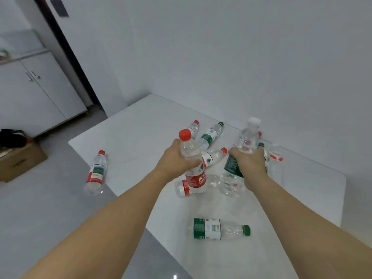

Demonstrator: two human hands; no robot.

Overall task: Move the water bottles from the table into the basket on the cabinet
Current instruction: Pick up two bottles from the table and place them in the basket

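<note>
My left hand [174, 158] grips a clear bottle with a red cap and red label [193, 178], held upright above the white table [141, 133]. My right hand [250, 163] grips a white-capped bottle with a dark green label [247, 137], also lifted and upright. Several more bottles lie on the table: a green-label one near me [218, 228], a red-label one at the left edge [96, 173], a green-capped one farther back [211, 134], and others partly hidden behind my hands. The basket is not clearly visible.
A white cabinet with two doors [40, 93] stands at the far left, something blurred on its top edge. A cardboard box [19, 161] sits on the grey floor beside it. White walls close off the table's far and right sides.
</note>
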